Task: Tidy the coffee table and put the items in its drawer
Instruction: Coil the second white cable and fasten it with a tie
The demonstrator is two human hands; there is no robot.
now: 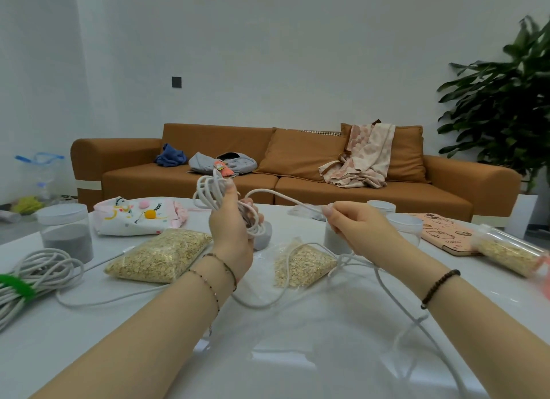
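Right fingers: our right hand [360, 232] pinches the white cord [276, 193] between thumb and fingertips [329, 211]. The cord runs in a tight line to the other hand.
Left fingers: our left hand [230, 229] is curled round a bunch of loops of that same cord and holds them up above the coffee table [297, 354].
Cord tail: the loose part drops from the right hand, lies over the small oat bag [300, 264] and runs off toward the lower right.
Snag risk: if we pull fast, we think the tail could drag the oat bag along, or the hand could bump the grey cup [265, 235] just behind the left hand.
Slip risk: the loops poke out past the fingers, so a soft hold could let them spring open.
Mix-up risk: another cord bundle [38, 270] with a green tie lies at the far left. Its loose end lies near our tail, and we cannot tell if the two cross.
Drawer: not in view.
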